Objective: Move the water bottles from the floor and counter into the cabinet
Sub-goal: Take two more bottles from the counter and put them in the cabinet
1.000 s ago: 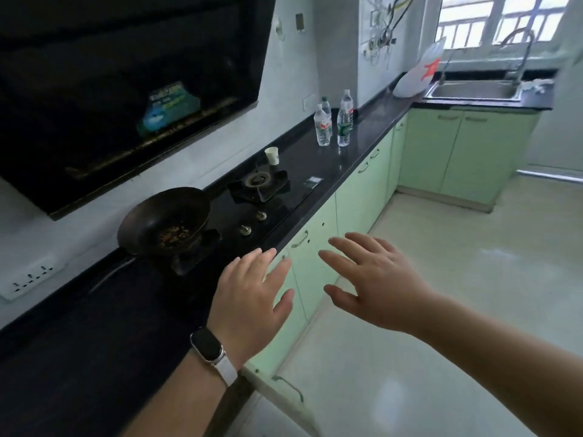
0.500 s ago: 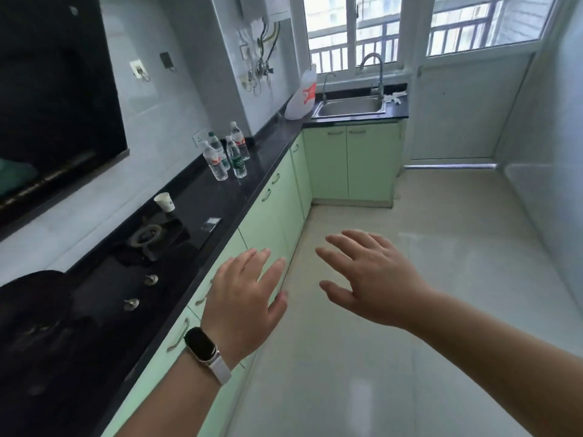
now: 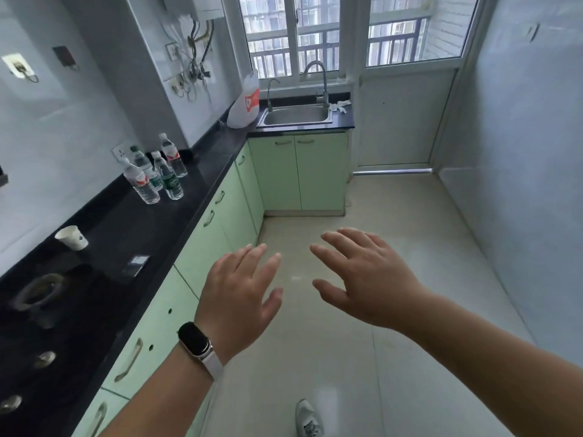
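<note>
Toward the back edge of the black counter (image 3: 202, 171), short of the corner where it turns toward the sink (image 3: 296, 116), four water bottles (image 3: 168, 181) stand upright in a close cluster. Two carry red labels and two green, and whether they touch one another cannot be told. Nearer along the same counter, close to the wall, a paper cup (image 3: 72, 237) stands alone, and a stove burner (image 3: 38, 291) sits nearer still, by the left border of the view. Both hands are held out over the pale floor (image 3: 347, 357), palms down and holding nothing. The left hand (image 3: 236, 298), with a dark band (image 3: 195, 342) on its wrist, has its fingers (image 3: 262, 249) straight and slightly apart, just off the counter's front edge. The right hand (image 3: 366, 279) is beside it, fingers spread wider, thumb out toward the left hand. The bottles lie well ahead of the fingertips and off to the left, well apart from either hand. The green cabinet doors (image 3: 202, 247) under the counter are all closed. A white bag (image 3: 246, 104) leans at the counter's corner beside the sink, and one shoe (image 3: 307, 417) shows on the floor at the bottom of the view.
</note>
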